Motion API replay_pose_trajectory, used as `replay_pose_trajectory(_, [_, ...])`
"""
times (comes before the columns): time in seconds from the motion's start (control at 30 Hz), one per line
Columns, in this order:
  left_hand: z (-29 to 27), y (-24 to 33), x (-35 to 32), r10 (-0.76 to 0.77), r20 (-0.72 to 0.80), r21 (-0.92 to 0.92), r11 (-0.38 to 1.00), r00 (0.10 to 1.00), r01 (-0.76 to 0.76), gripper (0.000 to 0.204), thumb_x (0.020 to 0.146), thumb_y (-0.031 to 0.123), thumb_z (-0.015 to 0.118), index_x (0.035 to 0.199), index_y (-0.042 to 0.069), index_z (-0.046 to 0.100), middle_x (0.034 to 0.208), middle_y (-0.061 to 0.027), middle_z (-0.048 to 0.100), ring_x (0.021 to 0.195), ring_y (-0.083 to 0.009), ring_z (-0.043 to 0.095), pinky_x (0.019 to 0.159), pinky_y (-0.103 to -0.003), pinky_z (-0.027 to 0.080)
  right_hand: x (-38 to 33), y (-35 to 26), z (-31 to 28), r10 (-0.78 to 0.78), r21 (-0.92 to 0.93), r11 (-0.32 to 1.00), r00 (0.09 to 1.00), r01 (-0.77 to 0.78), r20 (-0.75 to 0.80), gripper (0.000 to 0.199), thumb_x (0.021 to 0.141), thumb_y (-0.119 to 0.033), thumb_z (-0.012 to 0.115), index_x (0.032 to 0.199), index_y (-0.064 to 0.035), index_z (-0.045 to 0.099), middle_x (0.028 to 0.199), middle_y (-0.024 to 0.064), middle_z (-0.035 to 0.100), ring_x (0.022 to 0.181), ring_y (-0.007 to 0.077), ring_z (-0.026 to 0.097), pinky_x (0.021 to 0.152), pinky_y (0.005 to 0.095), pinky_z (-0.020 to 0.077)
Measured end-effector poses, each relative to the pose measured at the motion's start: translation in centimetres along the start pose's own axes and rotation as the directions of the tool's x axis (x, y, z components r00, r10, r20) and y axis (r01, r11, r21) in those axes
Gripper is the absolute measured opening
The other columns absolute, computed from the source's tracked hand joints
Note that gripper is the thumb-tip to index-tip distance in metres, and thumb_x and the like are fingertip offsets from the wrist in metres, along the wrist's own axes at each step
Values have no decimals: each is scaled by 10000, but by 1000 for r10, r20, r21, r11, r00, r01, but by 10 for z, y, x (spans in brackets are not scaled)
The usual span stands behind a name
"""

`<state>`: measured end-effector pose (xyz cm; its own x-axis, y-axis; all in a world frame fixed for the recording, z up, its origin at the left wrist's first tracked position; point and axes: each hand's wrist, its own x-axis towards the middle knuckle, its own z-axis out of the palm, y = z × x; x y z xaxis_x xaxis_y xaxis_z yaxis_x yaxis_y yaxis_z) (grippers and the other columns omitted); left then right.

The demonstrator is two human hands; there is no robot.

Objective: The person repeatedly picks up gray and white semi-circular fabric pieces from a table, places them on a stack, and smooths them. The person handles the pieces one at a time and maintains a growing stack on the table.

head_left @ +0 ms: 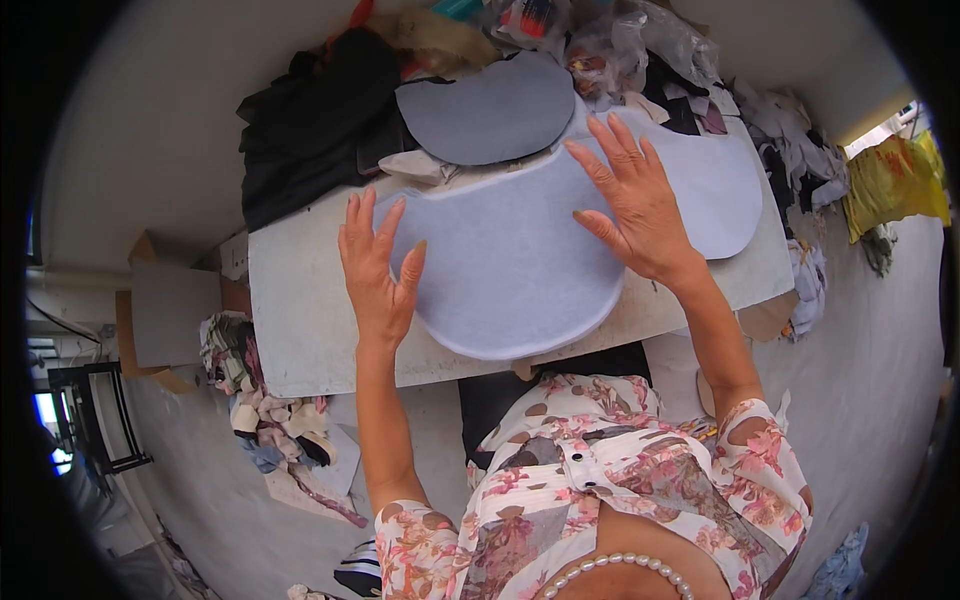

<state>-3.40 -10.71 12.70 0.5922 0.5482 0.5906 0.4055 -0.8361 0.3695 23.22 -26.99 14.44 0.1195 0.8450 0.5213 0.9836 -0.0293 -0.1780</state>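
Observation:
A pale grey-white rounded fabric panel (510, 265) lies on the white worktable in front of me, its curved edge toward my body. My left hand (377, 265) is at the panel's left edge, fingers spread and holding nothing. Over its upper right part my right hand (637, 205) is spread open too, palm down. Whether either hand presses on the cloth or hovers just above it, I cannot tell. Beyond the panel is a darker grey curved piece (490, 110). A white rounded piece (715, 190) sits to the right, partly hidden by my right hand and the panel.
Black cloth (320, 130) is heaped at the table's far left. Clear plastic bags (610, 50) and scraps line the back. The worktable (300, 310) has its near edge close to my lap. Fabric scraps (285, 425) pile at the left, and a yellow bag (895, 190) hangs far right.

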Motion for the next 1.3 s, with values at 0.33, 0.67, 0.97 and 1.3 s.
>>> replay_pose_trajectory(0.33, [4,29,4,62,374,97,990,925,-105,510,862,382,603,1322,171,542,1492,-112,328,1406,-322,229,1130,-551,76,8,46,-17,480,547,736,877,-398,-9,188,867,-186,630,995,-53,669,891,71,692,819,172,656,727,286,506])
replay_pose_trajectory(0.67, [12,37,11,89,447,94,985,890,-146,513,864,392,574,1318,155,542,1485,-138,337,1400,-344,237,1129,-557,72,5,57,9,486,315,802,861,-507,149,201,748,-267,723,791,-79,666,625,24,619,577,171,587,543,305,438])
replay_pose_trajectory(0.97, [10,40,13,83,455,87,987,887,-137,514,845,376,610,1309,163,557,1487,-120,341,1407,-318,234,1131,-558,65,10,59,17,510,431,742,850,-514,135,169,736,-229,704,763,-73,645,617,31,621,576,178,596,551,308,448])
replay_pose_trajectory(1.3, [11,39,10,80,465,74,989,882,-129,545,845,417,597,1326,167,540,1492,-131,329,1407,-324,231,1132,-559,45,13,26,0,187,-17,982,981,-188,-48,515,845,-396,628,1267,-124,512,1272,125,501,1198,283,451,975,422,363])
